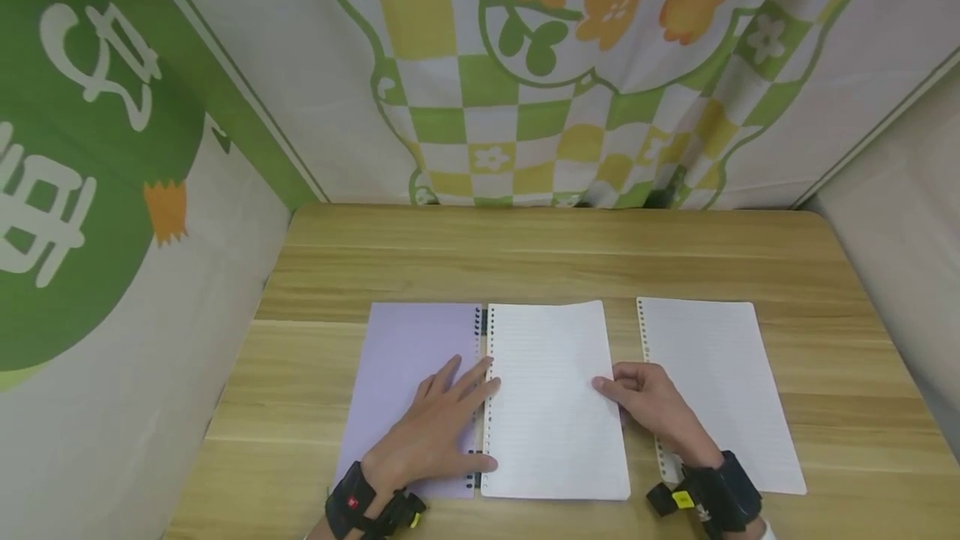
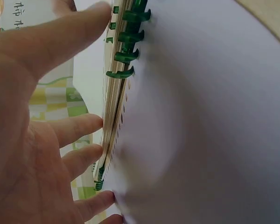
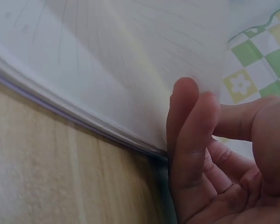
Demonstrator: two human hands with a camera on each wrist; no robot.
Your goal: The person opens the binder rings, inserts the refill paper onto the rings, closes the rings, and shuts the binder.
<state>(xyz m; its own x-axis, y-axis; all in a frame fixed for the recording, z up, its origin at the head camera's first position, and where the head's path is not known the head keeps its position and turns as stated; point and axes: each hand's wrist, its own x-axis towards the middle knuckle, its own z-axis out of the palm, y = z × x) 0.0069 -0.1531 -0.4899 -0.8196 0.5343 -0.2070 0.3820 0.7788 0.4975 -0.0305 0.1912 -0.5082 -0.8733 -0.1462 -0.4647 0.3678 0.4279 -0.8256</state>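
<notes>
A ring-bound notebook (image 1: pixel 553 440) lies open, its purple cover (image 1: pixel 423 336) folded out to the left and lined pages on the right. Green binder rings (image 2: pixel 125 57) run along the spine in the left wrist view. My left hand (image 1: pixel 438 436) lies across the cover with fingers spread, fingertips at the punched edge of the pages. With thumb and fingers, my right hand (image 1: pixel 654 400) pinches the right edge of a lined sheet (image 3: pixel 189 51). In the right wrist view this sheet bends up from the page stack (image 3: pixel 79 109).
Loose lined paper (image 1: pixel 712 382) with punched holes lies to the right, partly under my right wrist. The wooden table (image 1: pixel 547 252) ends at a patterned curtain (image 1: pixel 487 123) at the back. Pale fabric hangs on both sides.
</notes>
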